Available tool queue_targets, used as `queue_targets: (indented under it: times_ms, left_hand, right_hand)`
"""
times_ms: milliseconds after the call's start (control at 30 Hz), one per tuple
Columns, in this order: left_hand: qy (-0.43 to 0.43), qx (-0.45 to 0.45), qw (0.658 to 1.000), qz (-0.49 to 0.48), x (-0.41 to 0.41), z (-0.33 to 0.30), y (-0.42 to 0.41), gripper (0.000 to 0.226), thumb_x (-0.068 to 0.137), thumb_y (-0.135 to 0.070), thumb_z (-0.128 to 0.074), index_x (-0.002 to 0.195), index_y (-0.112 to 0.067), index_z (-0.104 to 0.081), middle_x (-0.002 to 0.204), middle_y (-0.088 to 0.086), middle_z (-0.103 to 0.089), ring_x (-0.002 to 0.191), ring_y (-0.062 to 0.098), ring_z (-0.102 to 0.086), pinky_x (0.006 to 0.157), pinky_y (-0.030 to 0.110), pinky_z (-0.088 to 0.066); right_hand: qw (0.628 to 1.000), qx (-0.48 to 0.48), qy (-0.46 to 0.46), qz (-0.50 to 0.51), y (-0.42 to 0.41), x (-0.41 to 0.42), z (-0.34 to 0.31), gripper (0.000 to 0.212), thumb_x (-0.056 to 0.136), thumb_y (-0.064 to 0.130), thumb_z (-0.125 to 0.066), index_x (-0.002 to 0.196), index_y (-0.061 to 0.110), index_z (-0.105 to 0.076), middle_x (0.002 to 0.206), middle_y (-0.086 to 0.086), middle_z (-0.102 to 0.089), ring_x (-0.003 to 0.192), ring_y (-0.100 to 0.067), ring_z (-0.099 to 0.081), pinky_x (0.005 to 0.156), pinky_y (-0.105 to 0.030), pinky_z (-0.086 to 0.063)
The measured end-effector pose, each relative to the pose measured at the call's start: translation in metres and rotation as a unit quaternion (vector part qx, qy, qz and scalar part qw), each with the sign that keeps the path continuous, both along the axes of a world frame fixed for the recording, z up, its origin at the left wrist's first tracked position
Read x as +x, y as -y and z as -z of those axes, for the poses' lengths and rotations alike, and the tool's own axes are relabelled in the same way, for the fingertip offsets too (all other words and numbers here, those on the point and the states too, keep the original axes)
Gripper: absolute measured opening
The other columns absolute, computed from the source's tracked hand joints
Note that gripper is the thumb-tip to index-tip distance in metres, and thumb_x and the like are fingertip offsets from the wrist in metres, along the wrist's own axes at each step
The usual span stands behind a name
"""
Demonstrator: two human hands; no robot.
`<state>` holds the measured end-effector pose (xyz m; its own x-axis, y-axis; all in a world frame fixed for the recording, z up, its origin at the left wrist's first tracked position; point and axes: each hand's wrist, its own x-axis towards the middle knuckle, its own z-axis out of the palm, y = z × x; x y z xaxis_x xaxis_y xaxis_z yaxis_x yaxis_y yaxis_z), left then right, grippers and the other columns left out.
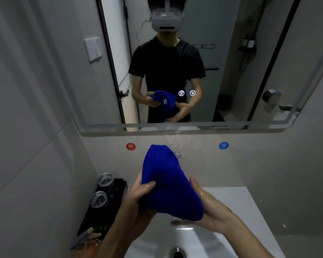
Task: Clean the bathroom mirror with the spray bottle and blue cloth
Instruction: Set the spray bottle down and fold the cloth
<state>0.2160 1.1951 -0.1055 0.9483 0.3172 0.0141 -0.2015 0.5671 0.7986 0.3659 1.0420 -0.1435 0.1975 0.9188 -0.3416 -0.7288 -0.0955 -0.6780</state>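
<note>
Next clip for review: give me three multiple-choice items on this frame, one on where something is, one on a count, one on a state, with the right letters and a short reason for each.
1. Where is the blue cloth?
A. Flat on the mirror
B. Held above the sink
C. On the black tray

2. How many clear glasses stand on the black tray?
A. None
B. Two
C. Four

3. What is the left hand doing?
A. Gripping the cloth
B. Resting on the counter
C. Holding a spray bottle

Answers:
1 B: both hands hold it up over the basin, short of the mirror.
2 B: two glasses sit one behind the other.
3 A: its fingers curl round the cloth; the right hand supports it.
</note>
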Motion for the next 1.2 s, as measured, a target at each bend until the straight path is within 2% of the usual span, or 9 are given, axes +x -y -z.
queue_targets:
  times_ms: [133, 233, 400, 667, 800, 900, 1000, 1100, 1200]
  left_hand:
    - [-0.045, 0.022, 0.999, -0.02, 0.011, -0.012, -0.004, 0.06, 0.059, -0.03, -0.091, 0.114, -0.044, -0.072, 0.123, 0.004, -0.07, 0.104, 0.034, -0.071, 0.078, 0.043, -0.06]
    - [-0.062, 0.043, 0.997, -0.026, 0.013, -0.016, -0.006, 0.042, 0.066, -0.036, -0.084, 0.104, -0.049, -0.074, 0.112, -0.003, -0.074, 0.096, 0.029, -0.074, 0.071, 0.04, -0.062]
    - [-0.062, 0.076, 0.993, -0.07, 0.007, -0.032, -0.03, 0.035, 0.083, -0.02, -0.072, 0.113, -0.037, -0.072, 0.118, 0.006, -0.072, 0.102, 0.032, -0.073, 0.071, 0.039, -0.062]
    - [0.119, 0.196, 0.971, -0.069, 0.016, -0.1, -0.06, 0.037, 0.081, -0.001, -0.069, 0.106, -0.028, -0.076, 0.104, 0.005, -0.076, 0.088, 0.022, -0.073, 0.071, 0.03, -0.061]
    - [0.077, 0.226, 0.97, -0.04, 0.024, -0.115, -0.069, 0.027, 0.075, -0.011, -0.075, 0.1, -0.021, -0.072, 0.107, 0.021, -0.066, 0.079, 0.034, -0.055, 0.062, 0.038, -0.051]
    - [0.033, 0.114, 0.993, 0.011, 0.027, -0.109, -0.071, 0.031, 0.082, -0.004, -0.052, 0.102, -0.015, -0.072, 0.11, 0.024, -0.062, 0.086, 0.033, -0.065, 0.07, 0.045, -0.06]
    - [0.013, -0.013, 0.997, 0.075, 0.027, -0.104, -0.067, 0.032, 0.091, -0.02, -0.044, 0.103, -0.007, -0.07, 0.116, 0.025, -0.065, 0.099, 0.038, -0.065, 0.08, 0.053, -0.059]
    - [-0.042, 0.069, 0.995, 0.054, 0.033, -0.108, -0.055, 0.027, 0.087, -0.036, -0.07, 0.093, -0.011, -0.064, 0.103, 0.023, -0.063, 0.092, 0.033, -0.063, 0.072, 0.04, -0.06]
    - [-0.043, 0.129, 0.99, 0.031, 0.049, -0.119, -0.043, 0.02, 0.075, -0.006, -0.078, 0.086, -0.014, -0.063, 0.087, 0.017, -0.06, 0.071, 0.02, -0.064, 0.057, 0.028, -0.059]
  right_hand:
    - [0.986, 0.041, -0.138, -0.079, 0.006, -0.018, 0.001, 0.101, 0.064, 0.065, -0.079, 0.139, 0.003, -0.052, 0.14, -0.036, -0.044, 0.13, -0.053, -0.043, 0.107, -0.067, -0.032]
    - [0.99, 0.076, -0.119, -0.012, 0.002, -0.017, -0.012, 0.089, 0.071, 0.043, -0.085, 0.143, 0.011, -0.044, 0.139, -0.034, -0.047, 0.125, -0.055, -0.047, 0.101, -0.067, -0.039]
    - [0.987, 0.121, 0.104, 0.008, 0.006, 0.018, -0.05, 0.062, 0.086, -0.003, -0.069, 0.141, 0.019, -0.051, 0.138, -0.023, -0.054, 0.121, -0.047, -0.054, 0.095, -0.056, -0.048]
    - [0.851, 0.245, 0.454, 0.1, -0.003, 0.048, -0.142, 0.033, 0.091, 0.019, -0.066, 0.125, 0.021, -0.064, 0.122, -0.01, -0.066, 0.11, -0.028, -0.066, 0.085, -0.034, -0.057]
    - [0.875, 0.229, 0.414, 0.1, -0.007, 0.059, -0.151, 0.011, 0.085, 0.014, -0.071, 0.093, 0.011, -0.078, 0.113, -0.019, -0.07, 0.103, -0.032, -0.068, 0.078, -0.029, -0.056]
    - [0.951, 0.173, 0.241, 0.081, -0.007, 0.066, -0.141, 0.029, 0.082, -0.007, -0.049, 0.096, -0.003, -0.075, 0.115, -0.029, -0.066, 0.103, -0.035, -0.068, 0.079, -0.033, -0.058]
    - [0.973, 0.155, 0.154, 0.074, -0.001, 0.06, -0.133, 0.029, 0.094, 0.006, -0.047, 0.106, -0.007, -0.069, 0.127, -0.031, -0.058, 0.109, -0.04, -0.063, 0.085, -0.04, -0.056]
    - [0.937, 0.091, 0.321, 0.097, 0.007, 0.047, -0.132, 0.04, 0.078, 0.033, -0.079, 0.107, 0.008, -0.067, 0.125, -0.017, -0.061, 0.104, -0.032, -0.063, 0.08, -0.036, -0.053]
    - [0.848, 0.028, 0.518, 0.109, 0.022, 0.039, -0.144, 0.066, 0.059, 0.035, -0.092, 0.117, 0.027, -0.061, 0.13, 0.007, -0.053, 0.111, -0.019, -0.062, 0.083, -0.037, -0.056]
